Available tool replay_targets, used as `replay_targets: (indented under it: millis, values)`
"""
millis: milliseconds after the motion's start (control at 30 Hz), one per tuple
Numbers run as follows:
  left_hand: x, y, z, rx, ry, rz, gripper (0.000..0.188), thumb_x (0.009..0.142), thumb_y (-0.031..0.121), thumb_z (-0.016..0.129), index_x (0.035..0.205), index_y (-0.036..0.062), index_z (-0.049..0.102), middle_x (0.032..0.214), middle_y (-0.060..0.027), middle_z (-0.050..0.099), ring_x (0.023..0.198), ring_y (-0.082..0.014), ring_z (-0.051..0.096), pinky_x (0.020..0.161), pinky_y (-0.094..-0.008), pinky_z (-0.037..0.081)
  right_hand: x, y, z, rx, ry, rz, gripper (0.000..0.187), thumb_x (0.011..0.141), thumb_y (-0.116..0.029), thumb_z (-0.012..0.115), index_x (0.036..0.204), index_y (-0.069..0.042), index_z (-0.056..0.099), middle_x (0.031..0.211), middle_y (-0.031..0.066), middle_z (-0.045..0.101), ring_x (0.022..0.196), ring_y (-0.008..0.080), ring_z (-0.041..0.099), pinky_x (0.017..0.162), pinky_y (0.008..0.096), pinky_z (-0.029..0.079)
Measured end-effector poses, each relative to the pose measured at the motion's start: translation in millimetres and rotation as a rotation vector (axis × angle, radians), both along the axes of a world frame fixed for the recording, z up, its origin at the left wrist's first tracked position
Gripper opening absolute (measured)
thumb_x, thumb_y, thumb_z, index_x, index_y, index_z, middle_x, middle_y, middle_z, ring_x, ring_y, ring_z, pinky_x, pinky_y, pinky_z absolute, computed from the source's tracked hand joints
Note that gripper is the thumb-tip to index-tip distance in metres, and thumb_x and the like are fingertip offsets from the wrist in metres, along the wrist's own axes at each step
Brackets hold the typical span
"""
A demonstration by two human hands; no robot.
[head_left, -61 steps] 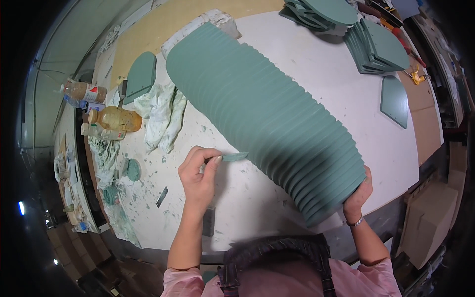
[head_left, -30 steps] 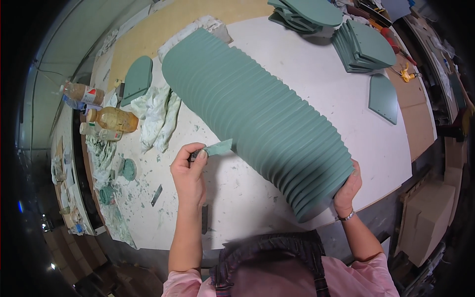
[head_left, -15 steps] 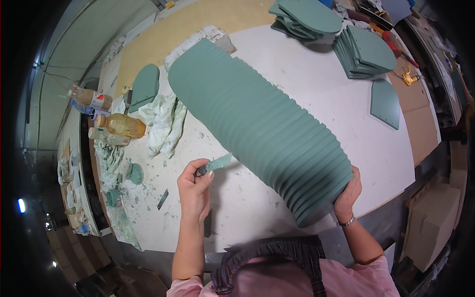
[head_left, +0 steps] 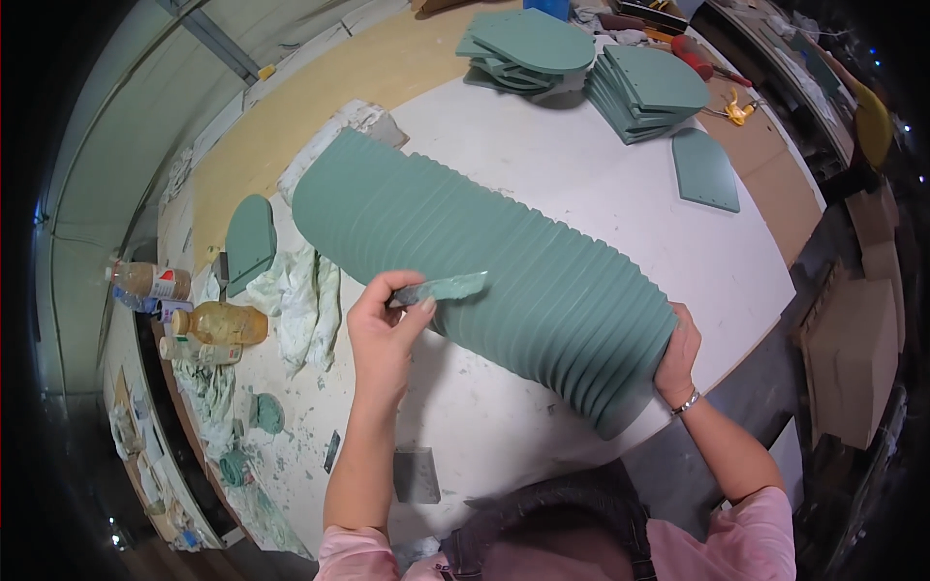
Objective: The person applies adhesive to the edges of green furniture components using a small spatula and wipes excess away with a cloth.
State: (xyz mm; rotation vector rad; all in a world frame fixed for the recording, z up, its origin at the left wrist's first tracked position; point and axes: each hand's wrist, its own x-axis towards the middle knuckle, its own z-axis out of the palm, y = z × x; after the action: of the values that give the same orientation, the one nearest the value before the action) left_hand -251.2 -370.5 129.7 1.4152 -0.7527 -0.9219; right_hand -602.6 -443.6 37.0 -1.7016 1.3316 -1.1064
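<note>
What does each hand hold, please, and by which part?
Left hand: scraper, by its dark end. Right hand: against the near end of the panels; grip cannot be told.

Left hand (head_left: 381,329) is hiding the scraper's (head_left: 455,288) near end; edges are cropping cardboard (head_left: 441,5) at 12 o'clock, apron (head_left: 610,494) between 5 and 6.
</note>
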Motion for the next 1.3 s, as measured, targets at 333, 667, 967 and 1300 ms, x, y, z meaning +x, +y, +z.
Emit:
replay_targets:
  millis: [333,667,967,1300]
  values:
    - [8.3,-32.6,-6.9,-0.149,-0.245,-0.091,0.017,0.084,-0.003,0.068,0.101,-0.0015,0.066,0.086,-0.0006,0.061,0.076,-0.0075,0.053,0.07,-0.0224,0.045,1.4,2.3,-5.0,0.019,0.046,-0.05,0.046,0.103,-0.032,0.036,0.099,0.007,0.061,0.086,0.0158,0.061,0.08,0.0229,0.057,0.078,0.0341,0.046]
    - [-15.7,-78.6,-2.5,-0.288,-0.895,-0.263,0.016,0.078,-0.005,0.068,0.093,0.0002,0.064,0.078,-0.0098,0.056,0.07,-0.0231,0.056,0.064,-0.0314,0.045,2.3,0.3,0.2,0.009,0.04,-0.011,0.048,0.104,-0.034,0.035,0.097,0.006,0.06,0.086,0.0156,0.06,0.08,0.0225,0.058,0.076,0.0339,0.046]
    - [-17.8,-74.0,-11.2,-0.32,-0.939,-0.114,0.017,0.076,-0.006,0.069,0.091,0.0013,0.065,0.078,-0.0111,0.057,0.069,-0.0267,0.057,0.061,-0.0352,0.046,-0.5,-3.0,-5.5,-0.073,0.106,0.023,0.056,0.103,-0.042,0.031,0.096,0.006,0.059,0.086,0.0173,0.06,0.08,0.0289,0.059,0.076,0.0377,0.046]
    - [52.1,-14.1,-19.9,-0.193,-0.527,0.124,0.016,0.082,-0.003,0.069,0.097,-0.0009,0.066,0.081,0.0006,0.057,0.071,-0.0081,0.051,0.066,-0.023,0.043,4.8,0.2,-5.1,0.043,0.028,0.006,0.058,0.104,-0.047,0.032,0.095,0.004,0.058,0.083,0.0071,0.056,0.079,0.0147,0.052,0.074,0.0309,0.044]
